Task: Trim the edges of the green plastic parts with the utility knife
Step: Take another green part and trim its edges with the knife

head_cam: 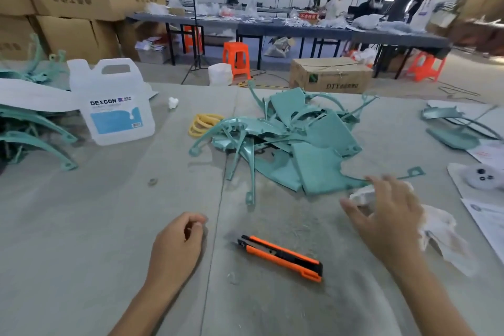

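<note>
Orange-and-black utility knife [281, 258] lies on grey table [81, 226] between hands, ungripped. Left hand [177, 243]: fingers curled, holding nothing. Right hand [390, 215]: fingers spread, over crumpled white cloth [441, 229]. Pile of teal-green plastic parts [313, 150] just beyond.

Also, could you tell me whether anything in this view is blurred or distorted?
Head view: the right hand is motion-blurred, the top right corner smeared, the far tables bowed by the wide lens; the utility knife and left hand look sharp.
</note>
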